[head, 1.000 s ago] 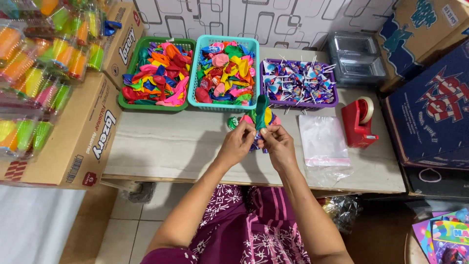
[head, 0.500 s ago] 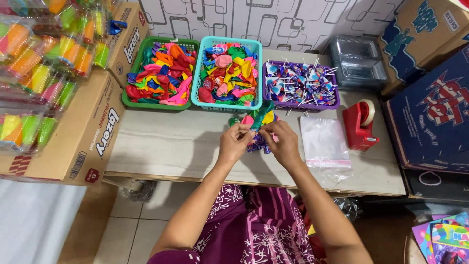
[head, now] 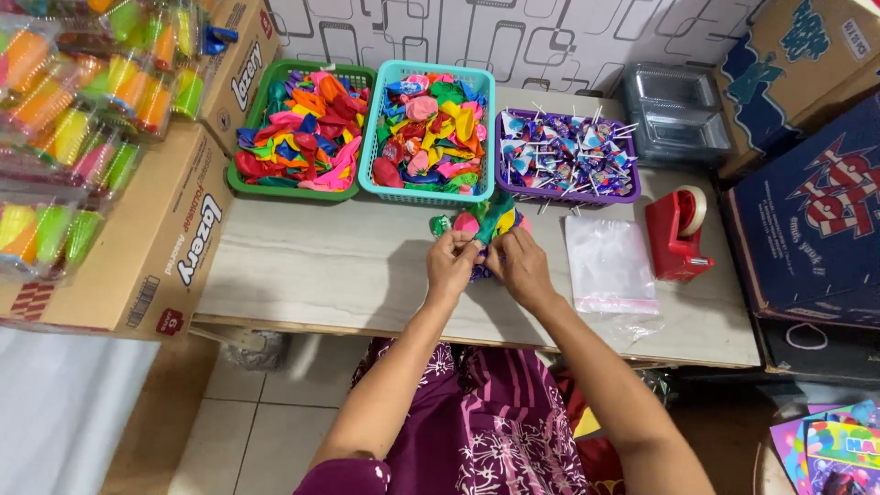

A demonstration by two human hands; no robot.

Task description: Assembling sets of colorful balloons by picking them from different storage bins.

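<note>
Balloon bundle (head: 489,223) pinched by left hand (head: 451,263) and right hand (head: 521,266) together on tabletop (head: 321,266); teal basket (head: 427,194) at twelve o'clock.

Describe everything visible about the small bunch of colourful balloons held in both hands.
The small bunch of colourful balloons is a loose cluster of limp, uninflated rubbery pieces in green, pink, yellow and blue. It sits just above the pale table, before the teal basket. The left hand and right hand pinch its lower edge.

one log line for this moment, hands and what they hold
left hand: gripping balloon bundle | right hand: gripping same bundle | place: table, before teal basket
</note>
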